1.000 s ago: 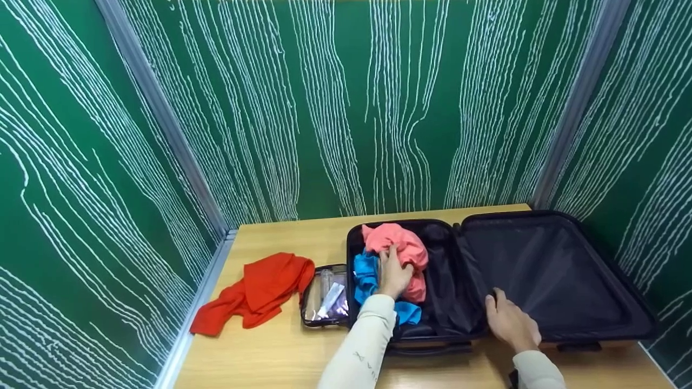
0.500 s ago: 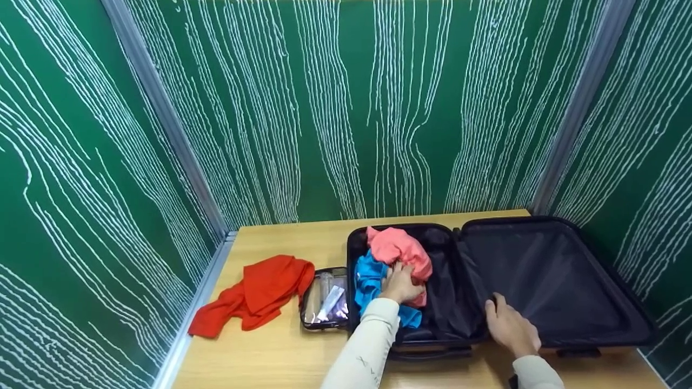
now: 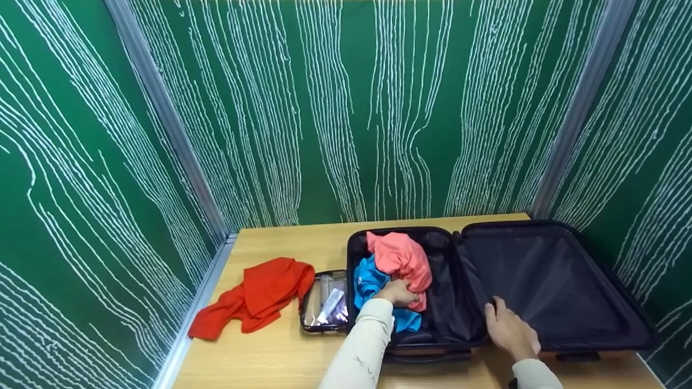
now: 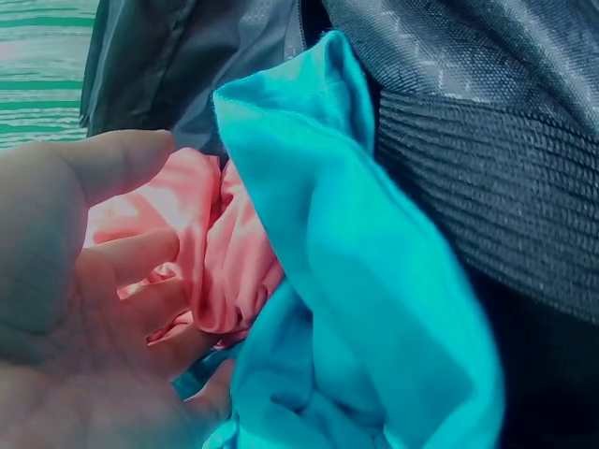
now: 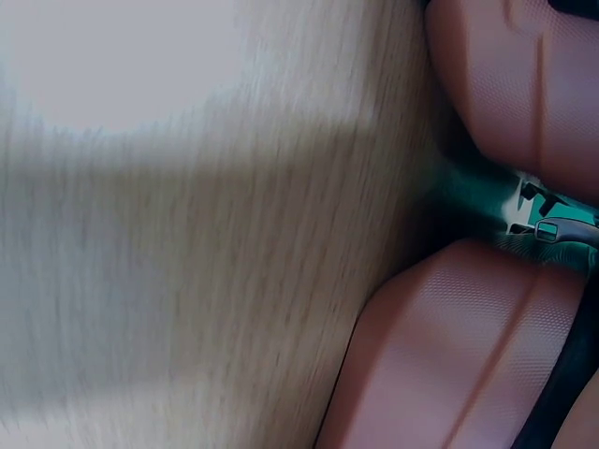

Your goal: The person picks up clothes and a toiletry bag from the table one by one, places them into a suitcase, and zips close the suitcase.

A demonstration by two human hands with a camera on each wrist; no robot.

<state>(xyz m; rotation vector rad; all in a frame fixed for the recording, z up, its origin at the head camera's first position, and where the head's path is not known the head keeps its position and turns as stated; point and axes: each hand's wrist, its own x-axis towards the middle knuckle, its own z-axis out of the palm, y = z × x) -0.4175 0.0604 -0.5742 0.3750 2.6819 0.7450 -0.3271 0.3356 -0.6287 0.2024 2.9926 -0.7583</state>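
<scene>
An orange-brown suitcase (image 3: 457, 343) with a black lining lies spread open on the wooden table. Its left half contains a crumpled pink cloth garment (image 3: 403, 256) and a bright blue cloth garment (image 4: 374, 243), which lies partly under the pink one. My left hand (image 3: 397, 293) is down among them. In the left wrist view its fingers (image 4: 140, 257) press loosely into the pink fabric, with the thumb apart. My right hand (image 3: 512, 328) holds the near rim of the right half (image 3: 546, 286), close to the hinge. The right wrist view barely catches that hand.
A red cloth garment (image 3: 265, 294) lies on the table (image 3: 259, 367) at the left. Between it and the suitcase is a clear pouch (image 3: 327, 302) with small items inside. Green walls (image 3: 324, 108) with white lines enclose the back and sides.
My left hand has moved from the top of the pink garment down toward the near side, where the two garments meet. The right hand has stayed at the rim.
</scene>
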